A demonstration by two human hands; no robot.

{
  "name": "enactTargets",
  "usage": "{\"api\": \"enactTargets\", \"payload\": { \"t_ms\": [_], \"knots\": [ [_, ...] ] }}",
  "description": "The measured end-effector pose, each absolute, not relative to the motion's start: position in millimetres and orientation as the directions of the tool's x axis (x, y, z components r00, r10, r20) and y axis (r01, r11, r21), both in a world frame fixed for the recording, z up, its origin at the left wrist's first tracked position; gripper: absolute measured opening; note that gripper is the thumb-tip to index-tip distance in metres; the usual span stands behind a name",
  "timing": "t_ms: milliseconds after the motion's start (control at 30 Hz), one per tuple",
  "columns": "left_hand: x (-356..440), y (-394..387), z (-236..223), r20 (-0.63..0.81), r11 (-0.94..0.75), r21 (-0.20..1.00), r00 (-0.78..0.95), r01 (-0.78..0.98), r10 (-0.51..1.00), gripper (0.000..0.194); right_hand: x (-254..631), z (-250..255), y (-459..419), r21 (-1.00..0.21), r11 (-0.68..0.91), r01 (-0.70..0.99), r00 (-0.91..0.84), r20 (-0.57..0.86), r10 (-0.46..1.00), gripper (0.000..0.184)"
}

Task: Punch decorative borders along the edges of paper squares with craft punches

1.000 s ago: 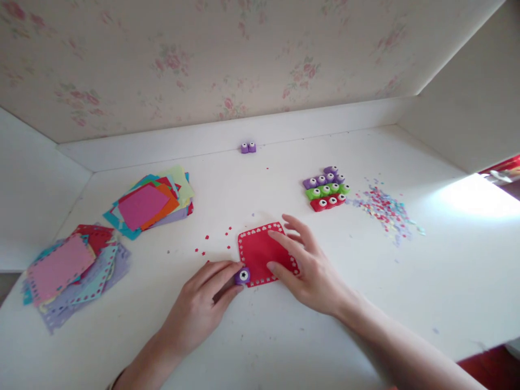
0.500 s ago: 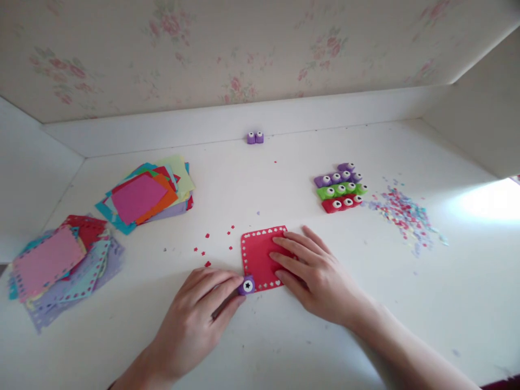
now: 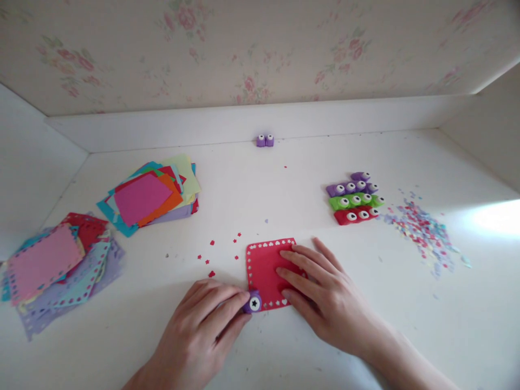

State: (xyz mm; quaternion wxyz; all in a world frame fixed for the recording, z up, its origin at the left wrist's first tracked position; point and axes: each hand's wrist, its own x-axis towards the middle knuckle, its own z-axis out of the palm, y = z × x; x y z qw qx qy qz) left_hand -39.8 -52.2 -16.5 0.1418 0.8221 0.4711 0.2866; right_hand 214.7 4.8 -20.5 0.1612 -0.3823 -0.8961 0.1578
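Note:
A red paper card [image 3: 266,271] lies flat on the white table, small cut-out shapes such as hearts and stars running along its edges. At its lower left corner sits a purple craft punch [image 3: 253,302] with a black star on its white button. My left hand [image 3: 203,322] pinches this punch between thumb and fingers. My right hand [image 3: 325,292] rests on the card's right side, fingers spread over it and hiding part of that edge. Several tiny red cut-outs [image 3: 212,274] are scattered left of the card.
Plain coloured papers [image 3: 142,199] are stacked at the left, with punched papers [image 3: 44,260] nearer me. Rows of purple, green and red punches [image 3: 356,200] stand at the right beside a heap of paper confetti [image 3: 424,230]. Two purple punches [image 3: 265,141] stand by the back wall.
My right hand has gone from hovering with raised fingers to lying on the card. My left hand keeps the punch at the card's lower left corner. The camera view has shifted.

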Motion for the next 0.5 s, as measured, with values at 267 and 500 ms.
{"api": "enactTargets", "payload": {
  "t_ms": [267,500],
  "knots": [
    [-40.3,-50.0,-19.5,0.324,-0.501,0.522,0.383,0.69,0.865,0.022,213.9,-20.6,4.7,-0.405,0.65,0.642,-0.649,0.164,0.743,0.029],
    [-40.0,-49.0,-16.8,0.328,-0.505,0.529,0.384,0.682,0.863,0.019,215.0,-21.8,5.6,-0.389,0.66,0.643,-0.662,0.15,0.734,0.03]
  ]
}}
